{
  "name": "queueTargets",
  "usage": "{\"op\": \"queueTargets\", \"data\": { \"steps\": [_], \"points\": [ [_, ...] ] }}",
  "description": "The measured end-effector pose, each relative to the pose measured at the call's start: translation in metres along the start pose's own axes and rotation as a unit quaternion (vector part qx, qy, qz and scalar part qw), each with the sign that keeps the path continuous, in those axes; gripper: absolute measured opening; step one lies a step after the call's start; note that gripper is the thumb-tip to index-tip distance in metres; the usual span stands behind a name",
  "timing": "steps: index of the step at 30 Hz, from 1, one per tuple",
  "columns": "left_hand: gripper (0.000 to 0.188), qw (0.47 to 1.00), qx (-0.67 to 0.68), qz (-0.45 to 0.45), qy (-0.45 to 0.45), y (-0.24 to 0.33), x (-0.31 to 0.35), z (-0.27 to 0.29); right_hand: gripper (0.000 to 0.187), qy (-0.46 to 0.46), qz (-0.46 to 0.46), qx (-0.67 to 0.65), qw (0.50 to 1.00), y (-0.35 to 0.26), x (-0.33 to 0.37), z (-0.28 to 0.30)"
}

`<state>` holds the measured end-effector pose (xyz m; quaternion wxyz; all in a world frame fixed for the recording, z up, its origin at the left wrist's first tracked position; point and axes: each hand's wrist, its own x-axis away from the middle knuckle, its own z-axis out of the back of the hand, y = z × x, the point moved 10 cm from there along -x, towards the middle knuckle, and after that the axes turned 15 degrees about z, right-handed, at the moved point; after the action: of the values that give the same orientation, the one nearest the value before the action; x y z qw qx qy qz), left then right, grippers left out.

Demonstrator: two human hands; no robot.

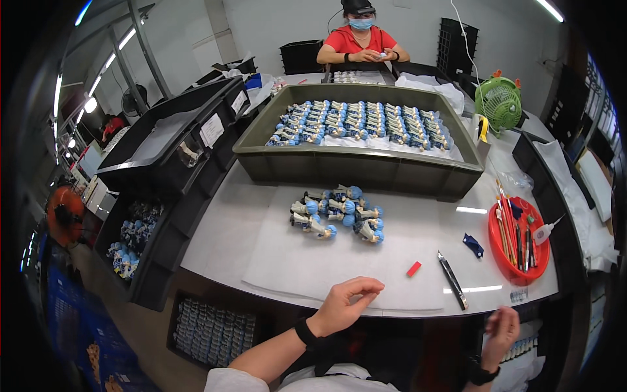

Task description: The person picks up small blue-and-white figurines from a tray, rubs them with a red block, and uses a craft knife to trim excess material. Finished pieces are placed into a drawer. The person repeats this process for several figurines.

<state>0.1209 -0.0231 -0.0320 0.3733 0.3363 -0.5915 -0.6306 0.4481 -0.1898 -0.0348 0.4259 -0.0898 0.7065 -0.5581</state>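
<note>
My left hand [347, 302] hovers at the near edge of the white work table, empty, its thumb apart from its bent fingers. My right hand [501, 330] is off the table's near right edge; its fingers are blurred, so any hold is unclear. Ahead of my left hand lies a cluster of small blue-haired figurines [341, 209] on a white sheet [274, 258]. Between my hands and farther in are a small red block [413, 269] and a black-handled craft knife [452, 279]. A small dark blue piece [473, 245] lies to the knife's right.
Behind the cluster stands a large grey-green tray [366, 164] with rows of figurines. A red basket [522, 269] of brushes and tools sits right, with a green fan [499, 104] beyond. Black crates [153, 176] stack left. A co-worker [359, 42] sits across, handling a small piece.
</note>
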Motion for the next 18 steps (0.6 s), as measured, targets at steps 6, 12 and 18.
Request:
{"op": "queueTargets", "data": {
  "steps": [6,12,18],
  "points": [
    [0.021,0.983,-0.156,-0.099,-0.009,0.082,0.023,0.022,0.012,-0.285,-0.055,-0.146,0.946,-0.024,0.043,-0.217],
    [0.022,0.932,-0.343,-0.113,0.027,0.084,-0.009,0.069,0.012,-0.34,-0.015,-0.12,0.932,-0.013,0.059,-0.275],
    [0.027,0.839,-0.502,-0.209,-0.033,0.069,-0.079,0.028,0.013,-0.32,-0.037,-0.137,0.937,-0.009,0.055,-0.267]
  ]
}}
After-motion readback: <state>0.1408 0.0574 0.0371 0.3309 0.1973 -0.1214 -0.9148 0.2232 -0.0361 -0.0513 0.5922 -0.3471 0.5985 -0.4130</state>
